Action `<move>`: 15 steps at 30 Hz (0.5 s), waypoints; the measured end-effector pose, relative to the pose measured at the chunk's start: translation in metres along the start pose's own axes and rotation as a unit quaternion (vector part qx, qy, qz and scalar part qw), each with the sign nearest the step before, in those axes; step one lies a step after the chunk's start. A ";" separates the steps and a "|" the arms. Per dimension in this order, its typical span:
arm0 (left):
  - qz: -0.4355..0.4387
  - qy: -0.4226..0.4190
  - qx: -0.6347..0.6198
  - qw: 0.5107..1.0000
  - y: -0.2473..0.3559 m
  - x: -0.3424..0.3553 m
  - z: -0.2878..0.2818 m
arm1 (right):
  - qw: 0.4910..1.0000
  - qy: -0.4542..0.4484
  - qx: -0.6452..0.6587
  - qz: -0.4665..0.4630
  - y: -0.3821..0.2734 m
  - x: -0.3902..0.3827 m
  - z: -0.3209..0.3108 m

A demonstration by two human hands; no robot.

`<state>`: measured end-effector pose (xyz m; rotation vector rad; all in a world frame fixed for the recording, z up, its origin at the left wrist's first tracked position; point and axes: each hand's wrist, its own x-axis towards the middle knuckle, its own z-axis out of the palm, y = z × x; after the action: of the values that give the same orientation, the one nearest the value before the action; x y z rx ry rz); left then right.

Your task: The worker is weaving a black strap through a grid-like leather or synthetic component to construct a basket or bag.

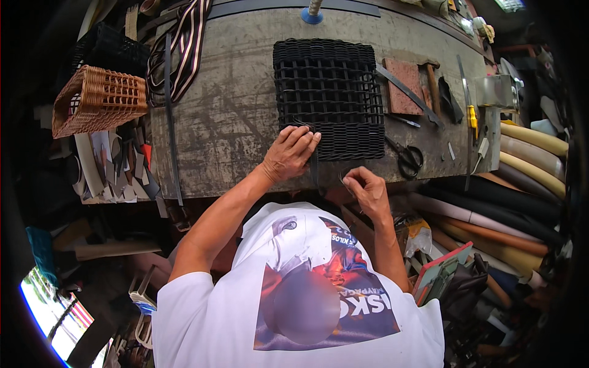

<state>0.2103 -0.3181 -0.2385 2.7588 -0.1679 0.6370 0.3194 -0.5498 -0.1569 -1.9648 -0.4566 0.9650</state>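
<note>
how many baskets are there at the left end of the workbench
2: a tan wicker basket lying on its side at the bench's left edge, and a black woven basket just behind it. More may be hidden in the clutter beside the bench.

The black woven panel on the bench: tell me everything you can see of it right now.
The black woven panel lies flat on the grey workbench, roughly square. Its middle is an open grid of crossing strips; the far and near edges are tightly woven bands. It looks like leather or plastic strip. The left hand presses its near left corner; the right hand pinches a thin strand just off its near edge.
</note>
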 end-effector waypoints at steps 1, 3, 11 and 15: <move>-0.002 -0.005 -0.005 1.000 0.000 0.000 0.000 | 0.997 0.033 -0.068 0.033 0.019 -0.010 0.001; -0.002 -0.013 -0.010 1.000 -0.001 0.000 0.000 | 0.982 0.102 -0.142 0.077 0.053 -0.023 0.006; -0.004 -0.002 -0.029 1.000 0.000 0.004 -0.001 | 0.978 0.159 -0.137 0.006 0.082 0.015 0.029; -0.010 0.011 -0.044 0.999 0.000 0.004 0.000 | 0.972 0.064 0.170 0.149 0.068 0.032 0.041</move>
<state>0.2140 -0.3186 -0.2361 2.6655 -0.1604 0.6385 0.3042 -0.5447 -0.2409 -1.7932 0.0802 1.0172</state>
